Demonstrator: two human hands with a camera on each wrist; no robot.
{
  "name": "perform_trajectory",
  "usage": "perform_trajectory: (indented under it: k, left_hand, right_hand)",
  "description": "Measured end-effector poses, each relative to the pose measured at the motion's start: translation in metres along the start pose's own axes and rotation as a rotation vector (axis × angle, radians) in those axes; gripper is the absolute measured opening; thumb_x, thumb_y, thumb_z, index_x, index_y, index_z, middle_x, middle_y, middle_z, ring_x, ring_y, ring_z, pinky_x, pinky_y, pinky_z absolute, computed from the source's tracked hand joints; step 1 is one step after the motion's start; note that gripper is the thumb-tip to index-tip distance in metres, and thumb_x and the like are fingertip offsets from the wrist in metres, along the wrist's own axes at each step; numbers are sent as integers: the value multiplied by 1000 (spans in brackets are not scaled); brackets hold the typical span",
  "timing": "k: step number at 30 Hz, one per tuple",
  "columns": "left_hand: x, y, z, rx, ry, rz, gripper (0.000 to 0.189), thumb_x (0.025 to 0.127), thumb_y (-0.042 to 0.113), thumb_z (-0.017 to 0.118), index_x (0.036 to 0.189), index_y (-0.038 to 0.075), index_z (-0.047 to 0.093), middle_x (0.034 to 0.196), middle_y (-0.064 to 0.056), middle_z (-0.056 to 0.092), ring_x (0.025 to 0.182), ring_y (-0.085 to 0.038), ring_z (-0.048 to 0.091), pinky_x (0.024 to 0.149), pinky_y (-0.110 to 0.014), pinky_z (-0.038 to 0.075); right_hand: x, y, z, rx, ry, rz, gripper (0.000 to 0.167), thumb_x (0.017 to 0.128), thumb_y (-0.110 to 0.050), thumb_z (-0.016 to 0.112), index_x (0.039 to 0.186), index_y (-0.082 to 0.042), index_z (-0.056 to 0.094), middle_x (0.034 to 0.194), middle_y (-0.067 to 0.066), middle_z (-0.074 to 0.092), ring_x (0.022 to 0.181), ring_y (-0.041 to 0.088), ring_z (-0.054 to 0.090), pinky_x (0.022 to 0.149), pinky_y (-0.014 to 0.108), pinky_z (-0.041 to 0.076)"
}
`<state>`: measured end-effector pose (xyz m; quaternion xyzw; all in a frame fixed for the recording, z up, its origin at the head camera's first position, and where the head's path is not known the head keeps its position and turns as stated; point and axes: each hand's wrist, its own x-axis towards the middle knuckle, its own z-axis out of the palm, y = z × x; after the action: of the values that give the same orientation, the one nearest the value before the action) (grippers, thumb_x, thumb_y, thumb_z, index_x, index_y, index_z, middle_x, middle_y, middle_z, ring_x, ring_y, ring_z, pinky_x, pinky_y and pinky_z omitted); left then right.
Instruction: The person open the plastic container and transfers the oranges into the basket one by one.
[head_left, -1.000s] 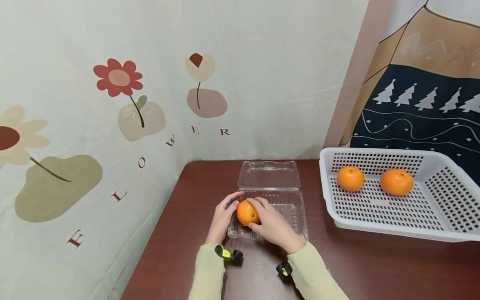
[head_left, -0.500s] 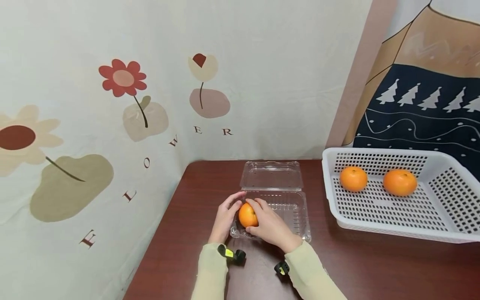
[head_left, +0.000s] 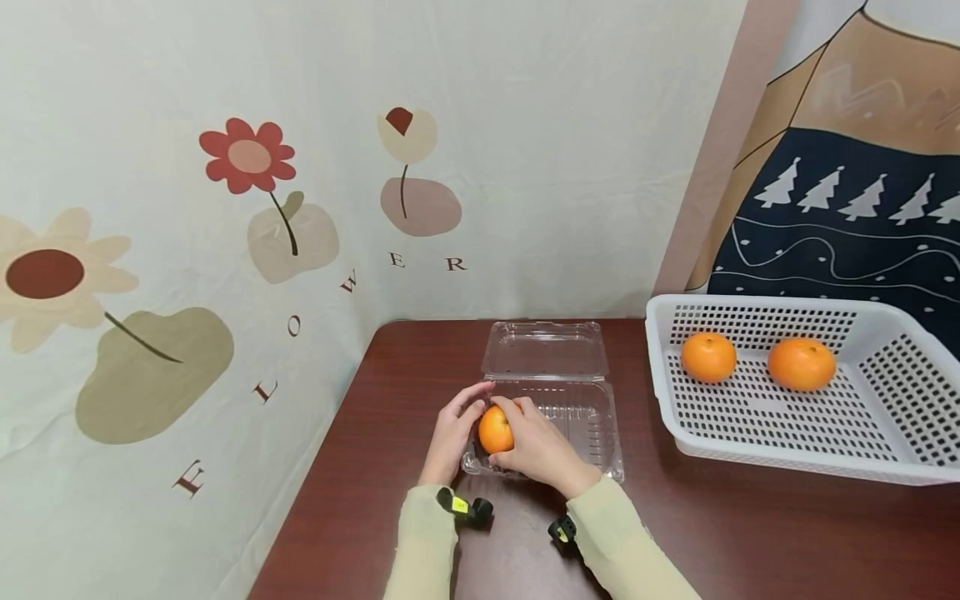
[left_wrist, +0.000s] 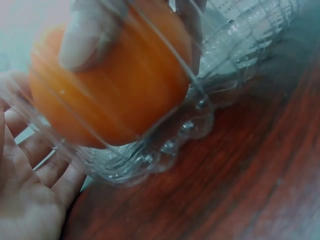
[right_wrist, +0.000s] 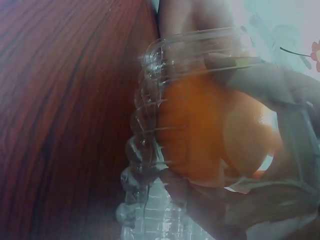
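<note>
An orange sits at the left end of a clear plastic clamshell box, whose lid is folded back. My right hand grips the orange from its right side, thumb at the near side and fingers over the far side. My left hand lies along the box's left wall with its fingers extended. In the left wrist view, the left hand's fingers are spread outside the clear wall, and the orange shows through the plastic. The right wrist view shows the orange between fingers, behind the ribbed wall.
To the right, a white perforated basket holds two more oranges, one orange on the left and a larger orange beside it. The dark red-brown table meets a printed cloth wall at the back and left.
The orange has shifted slightly toward the left wall of the box under my right hand. My left hand has stayed at the box's side. The whole head view has drifted slightly.
</note>
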<state>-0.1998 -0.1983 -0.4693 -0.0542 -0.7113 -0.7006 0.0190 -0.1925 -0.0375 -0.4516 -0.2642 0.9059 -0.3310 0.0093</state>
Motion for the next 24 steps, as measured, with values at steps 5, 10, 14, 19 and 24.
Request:
perform_trajectory:
  k: [5, 10, 14, 19, 24]
  left_hand:
    - [5, -14, -4, 8, 14, -16, 30, 92, 15, 49, 121, 14, 56, 123, -8, 53, 111, -19, 49, 91, -27, 41]
    - [6, -22, -6, 37, 32, -12, 29, 91, 18, 49, 118, 19, 58, 121, -9, 53, 108, -20, 51, 88, -30, 44]
    - [7, -22, -5, 58, 36, -11, 28, 91, 18, 50, 117, 22, 59, 119, -7, 55, 106, -21, 51, 85, -31, 45]
    - [6, -11, -3, 70, 20, 5, 29, 91, 14, 49, 119, 15, 58, 120, -9, 55, 110, -25, 48, 92, -34, 39]
    - [2, 0, 0, 75, 10, 10, 30, 92, 10, 47, 121, 7, 55, 122, -15, 53, 114, -29, 46, 96, -37, 35]
  right_hand:
    - [1, 1, 0, -12, -10, 18, 78, 63, -35, 77, 129, -15, 41, 109, 6, 47, 82, 17, 50, 72, 33, 46]
    - [1, 1, -2, -31, -35, 19, 77, 64, -37, 75, 130, -17, 41, 105, 4, 46, 81, 15, 49, 69, 31, 45]
    - [0, 2, -9, -57, -45, 15, 76, 63, -41, 74, 127, -18, 42, 100, 3, 47, 77, 14, 50, 65, 30, 45]
    - [-3, 4, -21, -85, -73, 32, 72, 62, -45, 73, 122, -19, 42, 95, 1, 47, 72, 13, 49, 59, 28, 43]
    - [-8, 5, -33, -137, -87, -5, 69, 63, -45, 72, 120, -19, 43, 93, -1, 46, 72, 12, 48, 58, 27, 42]
